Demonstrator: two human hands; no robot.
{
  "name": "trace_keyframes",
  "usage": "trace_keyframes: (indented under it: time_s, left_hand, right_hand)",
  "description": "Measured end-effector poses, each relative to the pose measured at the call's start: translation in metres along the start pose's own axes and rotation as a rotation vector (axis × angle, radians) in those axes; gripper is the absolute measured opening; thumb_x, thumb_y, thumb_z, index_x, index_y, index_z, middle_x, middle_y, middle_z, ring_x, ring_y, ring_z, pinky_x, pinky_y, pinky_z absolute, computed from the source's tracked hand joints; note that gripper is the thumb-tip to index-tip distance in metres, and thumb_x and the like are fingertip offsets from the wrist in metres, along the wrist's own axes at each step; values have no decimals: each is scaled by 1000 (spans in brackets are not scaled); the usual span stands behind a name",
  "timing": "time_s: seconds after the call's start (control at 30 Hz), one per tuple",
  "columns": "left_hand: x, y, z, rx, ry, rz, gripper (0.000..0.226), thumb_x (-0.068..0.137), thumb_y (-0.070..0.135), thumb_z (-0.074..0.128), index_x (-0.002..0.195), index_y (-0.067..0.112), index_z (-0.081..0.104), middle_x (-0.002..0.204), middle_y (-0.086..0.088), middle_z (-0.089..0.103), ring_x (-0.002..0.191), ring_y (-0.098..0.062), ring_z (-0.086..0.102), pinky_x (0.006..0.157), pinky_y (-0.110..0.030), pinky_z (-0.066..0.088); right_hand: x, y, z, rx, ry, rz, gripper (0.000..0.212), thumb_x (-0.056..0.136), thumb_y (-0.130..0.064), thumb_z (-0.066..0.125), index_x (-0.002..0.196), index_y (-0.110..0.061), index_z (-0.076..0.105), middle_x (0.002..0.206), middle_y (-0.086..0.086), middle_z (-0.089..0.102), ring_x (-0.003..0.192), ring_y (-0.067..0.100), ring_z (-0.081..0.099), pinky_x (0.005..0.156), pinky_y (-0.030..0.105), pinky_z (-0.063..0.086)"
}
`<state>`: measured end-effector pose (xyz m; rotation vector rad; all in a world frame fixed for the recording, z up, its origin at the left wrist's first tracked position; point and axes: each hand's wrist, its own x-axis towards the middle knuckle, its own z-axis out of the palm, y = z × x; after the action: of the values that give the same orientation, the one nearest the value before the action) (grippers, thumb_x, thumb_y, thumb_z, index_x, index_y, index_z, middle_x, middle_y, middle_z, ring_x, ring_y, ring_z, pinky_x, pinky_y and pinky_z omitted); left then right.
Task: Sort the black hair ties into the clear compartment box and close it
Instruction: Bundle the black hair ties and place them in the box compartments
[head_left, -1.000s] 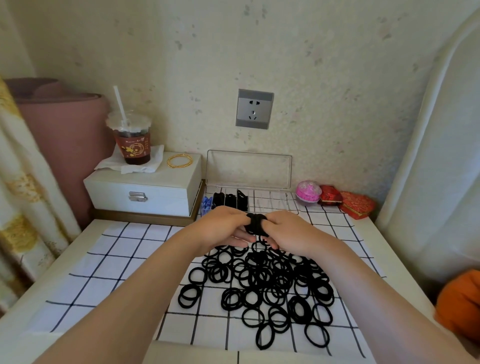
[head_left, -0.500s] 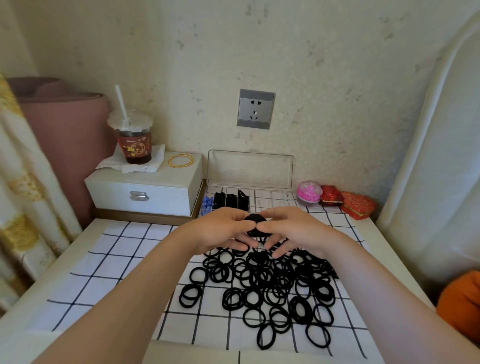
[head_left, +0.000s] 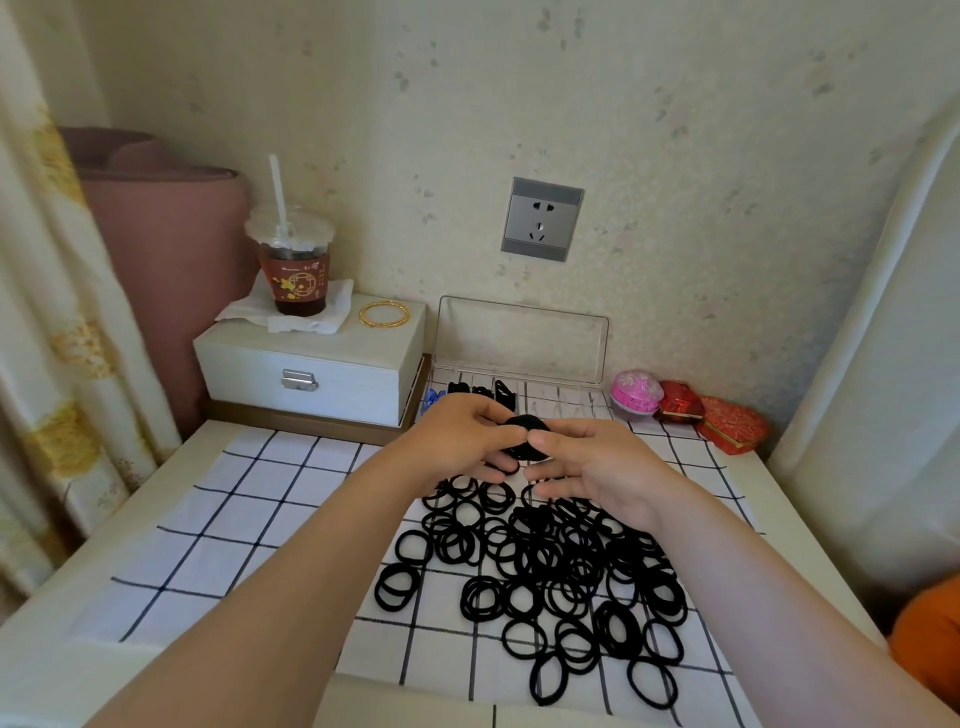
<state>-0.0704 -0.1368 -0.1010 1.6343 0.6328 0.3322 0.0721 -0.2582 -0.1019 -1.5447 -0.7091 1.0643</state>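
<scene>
checked cloth is carrying most loose hair ties, clear compartment box standing open just behind. over the last second both hands are squeezing a tie bundle rounder, likely readying it for a compartment. left hand and right hand are pinching it from either side above the pile.

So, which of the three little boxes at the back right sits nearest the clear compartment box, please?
The round pink box, right beside the clear compartment box; the small red box and red heart box lie further right.
</scene>
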Motion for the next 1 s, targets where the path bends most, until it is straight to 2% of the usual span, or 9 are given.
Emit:
trace_keyframes:
  time_s: [0.23, 0.33, 0.43, 0.5, 0.6, 0.7, 0.83, 0.9, 1.0]
  left_hand:
    - [2, -2, -6, 255, 51, 63, 22, 87, 38, 72, 104, 24, 71, 92, 4, 73, 80, -9, 73, 69, -24, 58]
    - [3, -2, -11, 385, 38, 99, 20, 88, 38, 70, 103, 27, 69, 88, 6, 73, 82, -9, 72, 74, -24, 54]
    - [5, -5, -14, 486, 26, 108, 28, 90, 39, 65, 117, 29, 62, 106, 11, 66, 99, -9, 63, 89, -26, 48]
    - [8, -9, -16, 589, 87, 141, 42, 91, 38, 64, 130, 27, 57, 128, 7, 60, 117, -13, 56, 98, -28, 43]
    - [11, -16, -21, 738, 170, 210, 46, 92, 35, 61, 137, 27, 53, 139, 0, 51, 135, -18, 38, 108, -35, 36]
    - [15, -21, -24, 865, 173, 223, 50, 92, 34, 59, 141, 28, 49, 143, -1, 48, 138, -20, 31, 112, -38, 32]
    - [19, -27, -24, 942, 119, 187, 57, 91, 37, 58, 145, 29, 43, 147, -1, 43, 139, -23, 28, 114, -40, 28]
    - [21, -28, -24, 924, 118, 183, 58, 91, 36, 58, 146, 28, 43, 146, -2, 44, 139, -23, 27, 114, -39, 28]
    - [22, -28, -23, 921, 109, 176, 58, 92, 37, 58, 147, 27, 41, 147, -4, 43, 139, -24, 26, 114, -39, 27]
  right_hand:
    - [3, 1, 12, 104, 42, 26, 31, 85, -23, 75, 111, -6, 73, 105, 12, 77, 89, 28, 76, 73, 32, 61]
    - [4, 0, 16, 88, 75, 46, 32, 83, -20, 78, 111, -6, 71, 106, 10, 76, 90, 30, 76, 71, 35, 62]
    - [7, -4, 19, -90, 170, 26, 29, 84, -22, 79, 110, -11, 70, 105, 8, 75, 84, 27, 77, 67, 37, 61]
    - [14, -8, 16, -189, 285, -24, 18, 85, -21, 78, 101, -16, 72, 97, 7, 76, 77, 22, 75, 58, 30, 58]
    - [31, -14, 9, -260, 429, -106, 15, 87, -18, 76, 101, -16, 71, 93, 5, 75, 71, 17, 72, 49, 20, 48]
    - [50, -18, 9, -359, 478, -170, 9, 89, -13, 73, 98, -13, 73, 87, 4, 73, 70, 12, 68, 48, 14, 45]
    - [75, -17, 11, -612, 507, -221, 3, 84, -16, 77, 85, -13, 76, 79, 3, 74, 77, 19, 70, 72, 33, 58]
    - [81, -16, 11, -817, 496, -217, 13, 83, -22, 76, 84, -8, 77, 76, 6, 74, 73, 23, 70, 69, 34, 56]
    - [83, -17, 14, -1081, 489, -198, 15, 86, -28, 71, 80, -14, 76, 66, 2, 69, 65, 20, 63, 59, 29, 49]
